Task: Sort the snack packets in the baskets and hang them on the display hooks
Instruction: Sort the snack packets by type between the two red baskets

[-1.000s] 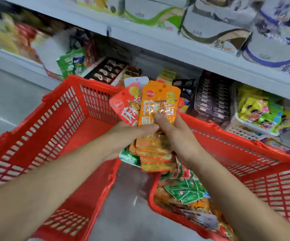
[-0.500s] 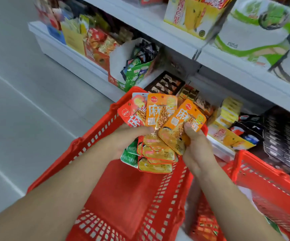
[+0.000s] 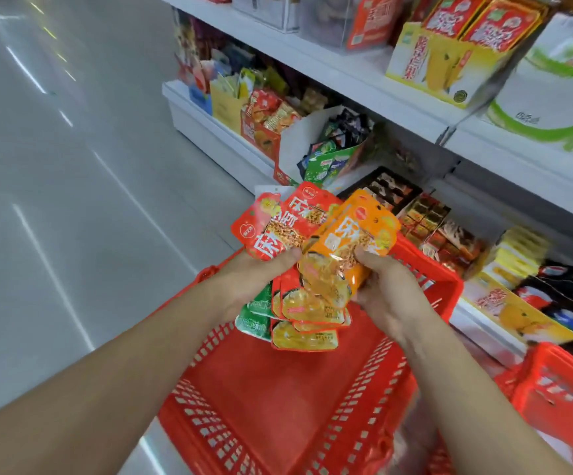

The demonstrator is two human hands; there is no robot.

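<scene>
both hands (image 3: 316, 286) grip fanned snack packets (image 3: 312, 269) above red basket (image 3: 278, 406)

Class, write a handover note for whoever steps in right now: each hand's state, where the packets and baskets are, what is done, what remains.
Left hand grips a fanned bunch of packets, red, orange and green, above the near red basket.
Right hand pinches the front orange packet of that bunch.
A second red basket stands at the right edge.
Done: packets gathered in hand. Left: finish sorting by colour, then hang them; no display hooks are in view.
</scene>
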